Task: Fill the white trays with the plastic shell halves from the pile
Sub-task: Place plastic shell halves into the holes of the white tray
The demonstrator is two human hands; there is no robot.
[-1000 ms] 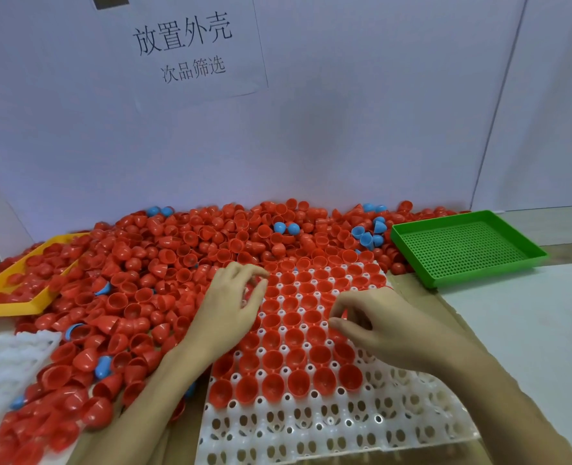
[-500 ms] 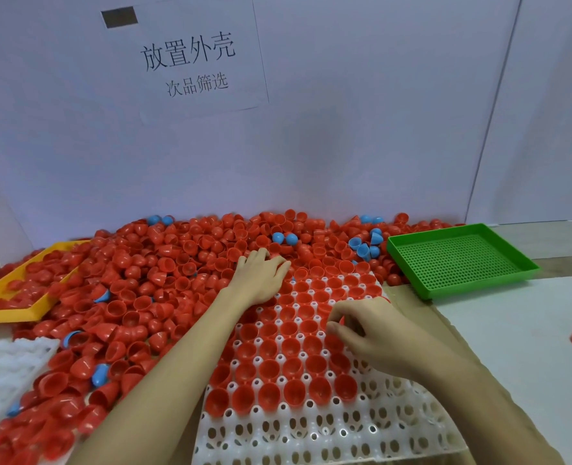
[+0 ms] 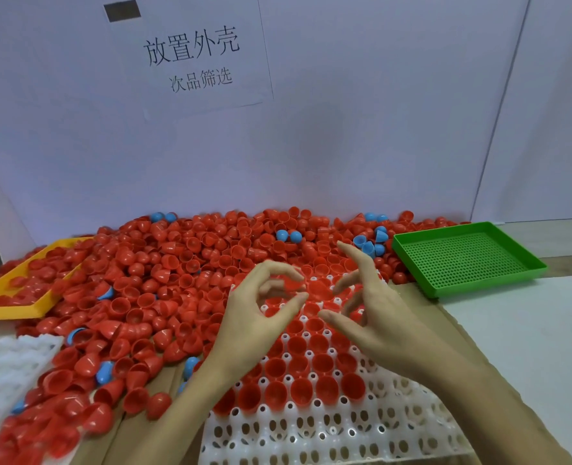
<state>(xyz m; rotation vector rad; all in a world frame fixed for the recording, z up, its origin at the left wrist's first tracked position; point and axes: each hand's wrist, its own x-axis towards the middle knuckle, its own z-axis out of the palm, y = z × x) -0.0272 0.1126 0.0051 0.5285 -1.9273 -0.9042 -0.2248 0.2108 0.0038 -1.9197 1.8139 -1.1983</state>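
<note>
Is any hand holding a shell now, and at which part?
It cannot be told. Left hand curls finger and thumb before blurred red shells; right hand has spread fingers, holding nothing.

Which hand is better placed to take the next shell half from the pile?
Probably the left hand: it hovers by the tray's left edge, right beside the pile of red shell halves. The right hand hangs over the white tray, farther from loose shells.

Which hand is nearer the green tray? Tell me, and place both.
Right. The right hand is raised over the white tray, just left of the green tray. The left hand is farther left, beside the pile.
</note>
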